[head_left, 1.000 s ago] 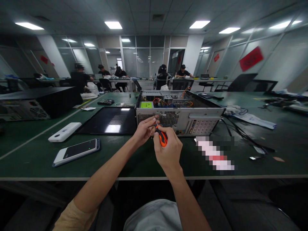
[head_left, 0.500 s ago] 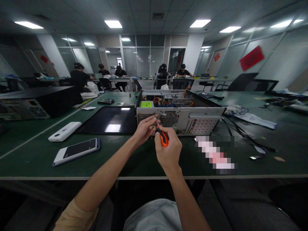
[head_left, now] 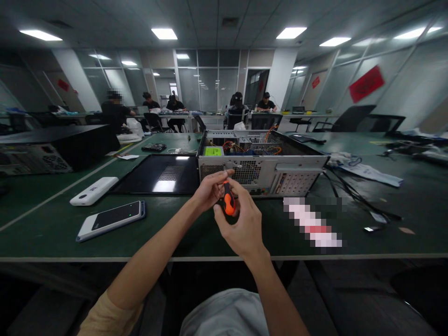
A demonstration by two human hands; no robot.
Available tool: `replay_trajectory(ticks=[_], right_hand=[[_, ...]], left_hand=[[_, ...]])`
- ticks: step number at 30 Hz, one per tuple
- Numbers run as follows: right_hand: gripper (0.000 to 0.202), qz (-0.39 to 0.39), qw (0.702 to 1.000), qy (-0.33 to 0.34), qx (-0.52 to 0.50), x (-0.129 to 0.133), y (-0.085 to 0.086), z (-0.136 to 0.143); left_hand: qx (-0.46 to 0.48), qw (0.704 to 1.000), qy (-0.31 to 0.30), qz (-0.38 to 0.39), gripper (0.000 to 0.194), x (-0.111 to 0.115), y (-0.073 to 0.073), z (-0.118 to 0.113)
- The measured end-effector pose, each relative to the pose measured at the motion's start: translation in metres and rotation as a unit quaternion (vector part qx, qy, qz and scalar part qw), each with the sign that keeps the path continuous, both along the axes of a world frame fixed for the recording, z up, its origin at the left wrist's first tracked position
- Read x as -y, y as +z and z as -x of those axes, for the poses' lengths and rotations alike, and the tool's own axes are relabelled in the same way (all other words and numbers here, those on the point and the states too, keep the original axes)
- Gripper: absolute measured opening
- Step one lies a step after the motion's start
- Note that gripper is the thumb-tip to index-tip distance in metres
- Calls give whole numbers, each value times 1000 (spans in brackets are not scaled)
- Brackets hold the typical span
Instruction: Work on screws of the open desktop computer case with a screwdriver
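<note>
A screwdriver (head_left: 229, 198) with an orange and black handle is held upright in front of the open computer case (head_left: 241, 170). My left hand (head_left: 209, 189) pinches around its thin metal shaft near the tip; whether a screw sits there is too small to tell. My right hand (head_left: 243, 219) has its fingers curled behind and along the handle, with the thumb loosened a little away from it. Behind my hands the case lies on its side, its perforated rear panel facing me, with cables and a bright green label inside.
A black side panel (head_left: 157, 175) lies left of the case. Nearer are a white power bank (head_left: 94, 190) and a white device with a dark screen (head_left: 112, 220). A second computer case (head_left: 56, 149) stands far left. Right lie gloves (head_left: 367, 170) and black cables (head_left: 357, 198). People work behind.
The screwdriver handle has swung slightly left and stands more upright. My right thumb has moved off the handle and the grip has loosened. My left hand has shifted slightly.
</note>
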State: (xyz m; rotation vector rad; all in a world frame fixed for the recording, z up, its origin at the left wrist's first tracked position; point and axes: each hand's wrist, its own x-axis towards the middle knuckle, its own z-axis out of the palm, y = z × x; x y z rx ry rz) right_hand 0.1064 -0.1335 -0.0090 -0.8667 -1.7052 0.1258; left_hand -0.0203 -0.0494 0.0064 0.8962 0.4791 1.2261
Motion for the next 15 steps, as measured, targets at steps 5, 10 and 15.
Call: replay_trajectory(ticks=[5,10,15], right_hand=[[56,-70,997,-30,-5,16,3,-15],[36,-118,992,-7,54,18,8,-21],[17,-110,992,-26,47,16,7,-19]], left_hand=[[3,1000,1,3,19,-1,2,-4],[-3,1000,25,16,20,-1,3,-3],[-14,1000,27,4,26,-2,0,-1]])
